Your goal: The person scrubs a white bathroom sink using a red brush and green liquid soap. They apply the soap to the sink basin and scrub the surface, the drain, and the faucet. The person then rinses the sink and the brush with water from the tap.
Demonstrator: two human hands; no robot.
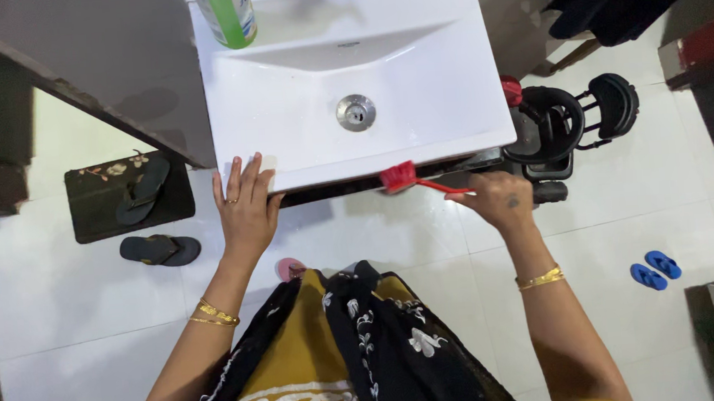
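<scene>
A white rectangular washbasin (420,137) with a metal drain (356,113) fills the upper middle of the head view. My left hand (245,204) rests flat on the basin's front left rim, fingers apart, holding nothing. My right hand (499,201) grips the handle of a red brush (401,177). The brush's bristle head touches the basin's front edge, right of centre.
A green and white bottle (228,13) stands at the basin's back left corner. Dark sandals (158,249) and a dark mat (89,202) lie on the white tiled floor to the left. A black wheeled toy (565,123) stands right of the basin. Small blue slippers (655,270) lie at far right.
</scene>
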